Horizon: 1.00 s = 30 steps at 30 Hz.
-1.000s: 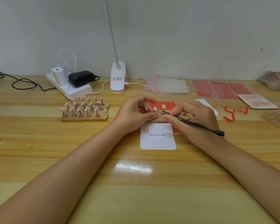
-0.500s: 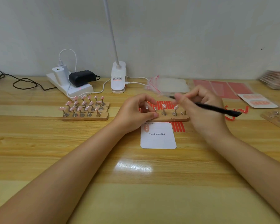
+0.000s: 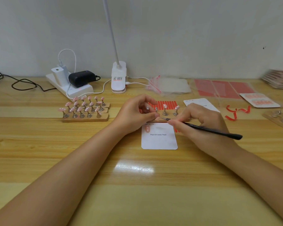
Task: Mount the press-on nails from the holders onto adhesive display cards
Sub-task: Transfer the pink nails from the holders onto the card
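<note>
A white display card (image 3: 159, 139) printed "Handmade Nail" lies in the middle of the table, with one pink nail (image 3: 147, 129) stuck near its top left corner. Just behind it a wooden holder strip (image 3: 168, 115) carries metal stands; two of them bear pink nails (image 3: 165, 106), two near my left hand are bare. My left hand (image 3: 134, 115) grips the strip's left end between thumb and fingers. My right hand (image 3: 201, 123) holds black tweezers (image 3: 203, 128), whose tip sits at the card's top edge beside my left thumb, by a small pink nail (image 3: 157, 118).
Three more holder strips full of pink nails (image 3: 85, 110) stand at the left. Red adhesive strips (image 3: 163, 104) lie behind the holder. Power strip (image 3: 70, 88), lamp base (image 3: 118, 79), plastic bags (image 3: 168, 85), red sheets (image 3: 222, 88), a filled card (image 3: 259, 100) and another holder (image 3: 281, 117) line the back and right.
My right hand lifted the tweezers up and to the right above the holder, then came back down to the card's top edge. My left hand stayed on the strip.
</note>
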{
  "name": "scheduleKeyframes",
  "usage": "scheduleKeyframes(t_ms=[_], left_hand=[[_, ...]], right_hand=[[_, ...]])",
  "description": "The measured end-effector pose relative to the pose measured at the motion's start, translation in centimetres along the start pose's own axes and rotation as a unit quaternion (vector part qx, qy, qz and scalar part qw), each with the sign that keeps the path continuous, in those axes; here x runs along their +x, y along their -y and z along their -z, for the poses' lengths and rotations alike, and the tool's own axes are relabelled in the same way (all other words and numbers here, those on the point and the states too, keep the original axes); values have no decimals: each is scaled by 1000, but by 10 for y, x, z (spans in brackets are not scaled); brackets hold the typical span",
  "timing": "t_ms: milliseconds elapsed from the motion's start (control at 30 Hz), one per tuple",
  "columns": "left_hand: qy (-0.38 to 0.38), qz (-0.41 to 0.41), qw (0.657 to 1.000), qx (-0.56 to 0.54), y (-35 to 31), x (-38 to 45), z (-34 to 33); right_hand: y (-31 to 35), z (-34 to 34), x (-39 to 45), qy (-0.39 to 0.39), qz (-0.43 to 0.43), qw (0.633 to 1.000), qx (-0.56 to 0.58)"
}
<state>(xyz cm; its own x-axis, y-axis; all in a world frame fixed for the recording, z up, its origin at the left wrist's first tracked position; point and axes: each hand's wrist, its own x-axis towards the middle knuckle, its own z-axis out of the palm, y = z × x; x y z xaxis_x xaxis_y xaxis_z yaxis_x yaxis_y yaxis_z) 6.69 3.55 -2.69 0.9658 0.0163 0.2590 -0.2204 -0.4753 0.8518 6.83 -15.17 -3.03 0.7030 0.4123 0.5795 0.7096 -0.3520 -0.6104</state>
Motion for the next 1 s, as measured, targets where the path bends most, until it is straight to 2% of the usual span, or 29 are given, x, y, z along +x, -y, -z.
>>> scheduleKeyframes(t_ms=[200,567,800,1000], left_hand=[[2,2,1000,-9,0,0,1],[2,0,1000,-8,2,1,1],[5,2,1000,-7,2,1,0],[4,9,1000,-3,1,1,0]], right_hand=[[-6,-5,1,33,135,987,-80],[-10,-8,2,55,206,959,-185],[-12,-11,-1,61,249,950,-179],[-9,-6,-2,11,197,976,-93]])
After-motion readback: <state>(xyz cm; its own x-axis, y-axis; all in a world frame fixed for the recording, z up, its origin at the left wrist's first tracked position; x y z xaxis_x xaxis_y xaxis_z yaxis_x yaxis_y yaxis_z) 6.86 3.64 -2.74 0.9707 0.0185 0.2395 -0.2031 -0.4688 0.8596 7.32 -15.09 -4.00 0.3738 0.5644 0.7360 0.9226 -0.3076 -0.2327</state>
